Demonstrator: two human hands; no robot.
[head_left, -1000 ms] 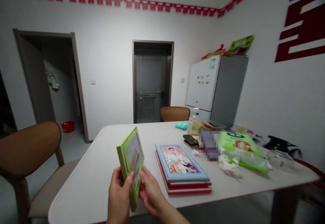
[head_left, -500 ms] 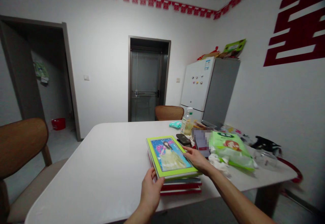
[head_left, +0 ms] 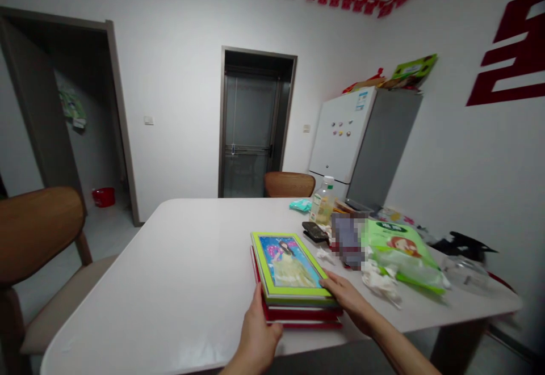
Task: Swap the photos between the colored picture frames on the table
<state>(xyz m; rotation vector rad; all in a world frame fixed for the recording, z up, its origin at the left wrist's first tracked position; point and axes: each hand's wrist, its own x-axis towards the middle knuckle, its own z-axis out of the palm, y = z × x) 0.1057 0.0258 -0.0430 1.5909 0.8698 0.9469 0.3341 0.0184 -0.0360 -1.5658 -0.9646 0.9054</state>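
A stack of hardcover books lies near the front edge of the white table (head_left: 204, 261). On top is a book with a lime-green border (head_left: 256, 250) and a picture of a dark-haired figure in a pale yellow dress. Red-covered books (head_left: 306, 325) show beneath it. My left hand (head_left: 258, 332) grips the near left corner of the stack, thumb at the front and fingers along the left side. With its thumb on the green cover's right edge, my right hand (head_left: 349, 301) holds the right side; its other fingers are partly hidden.
Right of the stack are a black phone-like object (head_left: 314, 231), a drink bottle (head_left: 322, 202), crumpled tissues (head_left: 381, 284), a green tissue pack (head_left: 404, 253) and a clear plastic container (head_left: 466, 273). Wooden chairs stand at the left (head_left: 40, 227) and far side (head_left: 289, 184).
My left hand has slid down from the top book's corner to the lower books. My right hand has moved nearer along the right edge. The top book sits lower and squarer; the view has shifted slightly.
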